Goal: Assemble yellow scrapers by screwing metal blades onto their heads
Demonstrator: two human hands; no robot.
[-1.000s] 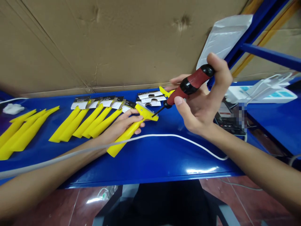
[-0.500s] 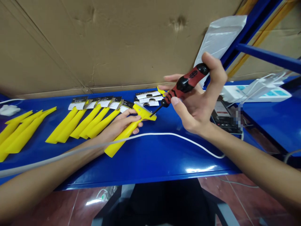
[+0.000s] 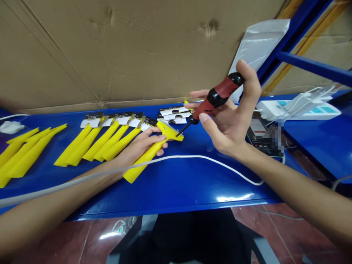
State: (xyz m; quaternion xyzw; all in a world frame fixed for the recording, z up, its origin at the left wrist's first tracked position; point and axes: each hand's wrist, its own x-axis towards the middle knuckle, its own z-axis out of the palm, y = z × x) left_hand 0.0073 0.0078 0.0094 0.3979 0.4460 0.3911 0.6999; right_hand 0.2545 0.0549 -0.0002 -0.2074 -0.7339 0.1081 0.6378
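My left hand (image 3: 143,143) is closed around the neck of a yellow scraper (image 3: 141,167), whose wide head points up and to the right. A metal strip shows along the head's far edge, with a screw near its left end. In my right hand (image 3: 233,121) is a screwdriver (image 3: 217,97) with a red and black handle, tilted down to the left. Its tip meets the right part of the scraper's head. The thumb and fingers hold the handle, and the index finger curls over its end cap.
Several yellow scrapers with card sleeves (image 3: 95,146) lie left of my left hand; yellow handles (image 3: 30,154) lie farther left. White-and-black cards (image 3: 174,114) sit behind the scraper. A white cable (image 3: 192,156) crosses in front. A phone (image 3: 262,137) and power strip (image 3: 299,109) are at right.
The screwdriver's handle has turned about its own axis, so its printed marking has moved round. Its tip stays at the scraper's head, and my left hand keeps its hold.
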